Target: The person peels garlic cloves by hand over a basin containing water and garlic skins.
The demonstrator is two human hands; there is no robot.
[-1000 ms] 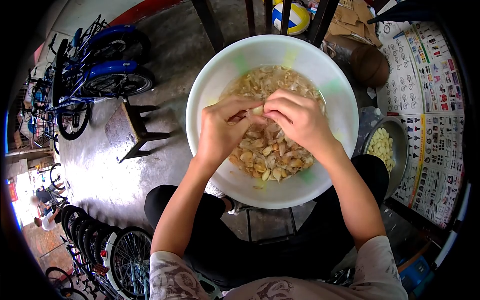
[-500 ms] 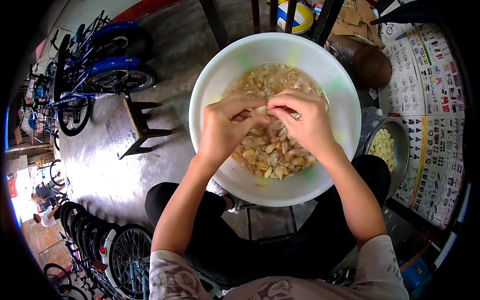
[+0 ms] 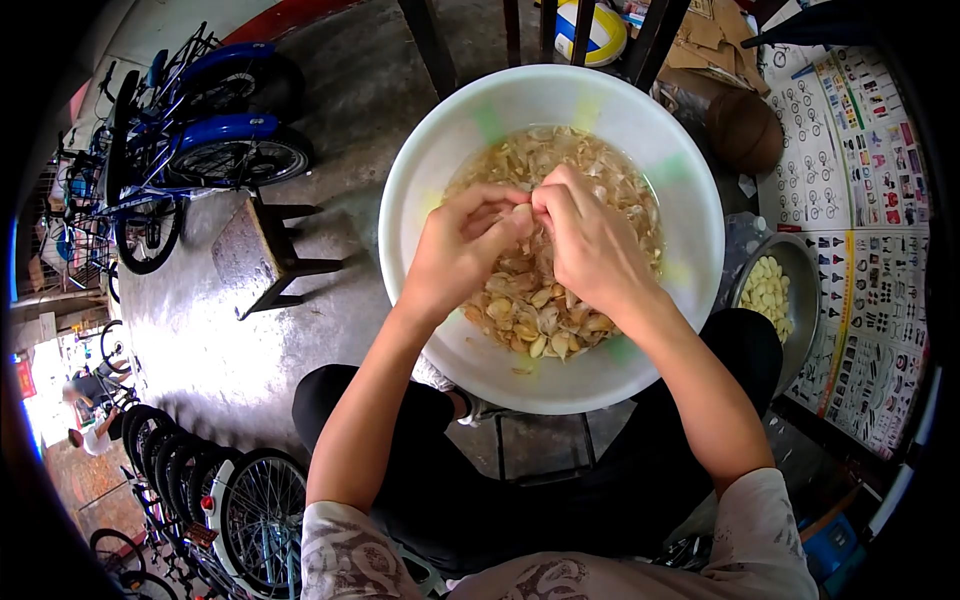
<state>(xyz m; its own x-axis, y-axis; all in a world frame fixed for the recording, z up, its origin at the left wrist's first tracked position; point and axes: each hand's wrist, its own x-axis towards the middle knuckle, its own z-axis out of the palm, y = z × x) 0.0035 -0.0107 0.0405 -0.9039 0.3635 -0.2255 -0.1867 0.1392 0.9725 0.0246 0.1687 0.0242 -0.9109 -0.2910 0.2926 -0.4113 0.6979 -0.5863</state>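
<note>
A large white basin [image 3: 420, 170] in front of me holds water with many unpeeled garlic cloves [image 3: 545, 325] and loose skins floating in it. Above the water my left hand [image 3: 470, 240] pinches a garlic clove [image 3: 524, 212], its pale tip showing by the thumb. My right hand [image 3: 590, 240] is closed with its fingertips meeting that clove from the other side. Its fingers partly hide what they grip. To the right, a metal bowl [image 3: 806, 300] contains peeled garlic cloves [image 3: 766, 290].
A small wooden stool [image 3: 250, 255] stands left of the basin. Bicycles [image 3: 230, 140] line the left side. Dark chair bars [image 3: 430, 45], a volleyball [image 3: 592, 35] and a brown ball [image 3: 744, 133] are beyond the basin. A printed poster sheet [image 3: 860, 220] lies at the right.
My right hand has turned, its knuckles rising slightly and its fingers folding closer to the left. My left hand has shifted slightly; both stay over the basin.
</note>
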